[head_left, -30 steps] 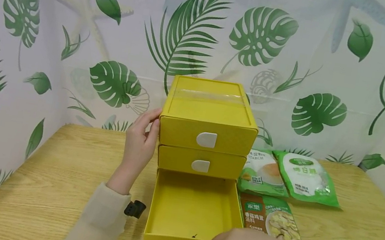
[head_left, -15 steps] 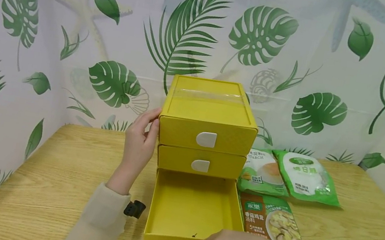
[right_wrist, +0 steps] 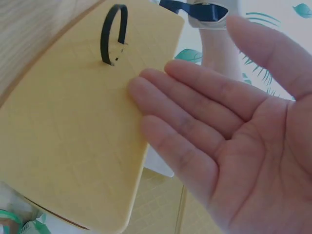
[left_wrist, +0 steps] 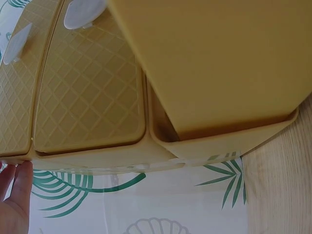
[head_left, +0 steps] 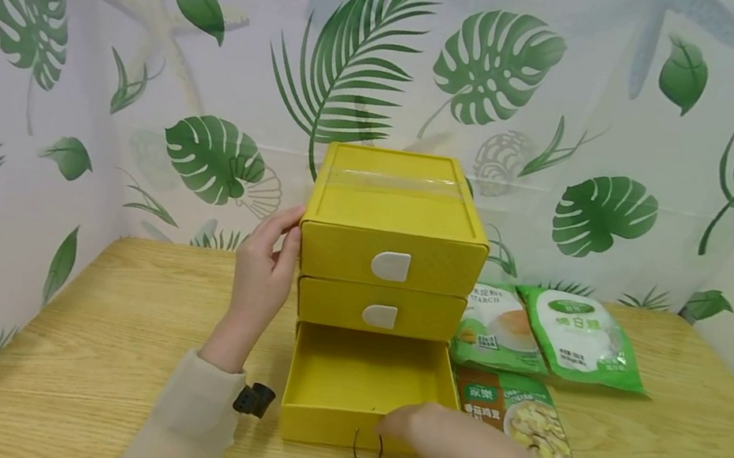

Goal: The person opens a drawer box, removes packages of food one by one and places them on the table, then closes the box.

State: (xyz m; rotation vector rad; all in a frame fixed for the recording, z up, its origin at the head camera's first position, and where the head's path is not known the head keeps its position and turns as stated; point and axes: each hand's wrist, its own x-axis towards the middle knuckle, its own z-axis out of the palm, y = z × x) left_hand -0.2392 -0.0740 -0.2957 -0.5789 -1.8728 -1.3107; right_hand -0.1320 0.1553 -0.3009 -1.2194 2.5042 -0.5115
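A yellow drawer cabinet [head_left: 385, 208] stands in the middle of the table, clear tape across its top. Its two upper drawers are closed and carry white tab handles. The bottom drawer [head_left: 314, 425] is partly out, and the part of its inside that shows holds nothing. A thin dark loop [right_wrist: 104, 41] hangs from the drawer's front. My left hand [head_left: 263, 269] rests against the cabinet's upper left side, fingertips touching it, as the left wrist view also shows. With straight fingers, my right hand [head_left: 461, 452] touches the drawer front to the right of the loop; its palm shows in the right wrist view.
To the cabinet's right lie a green-and-white starch bag [head_left: 502, 330], a green bag of white contents [head_left: 583, 339] and a brown-and-green food packet [head_left: 544, 429], partly behind my right hand. A leaf-printed cloth [head_left: 220, 62] hangs behind the wooden table [head_left: 103, 347].
The bottom drawer has moved inward, away from me, with my right hand at its front. My left hand has stayed on the cabinet's side.
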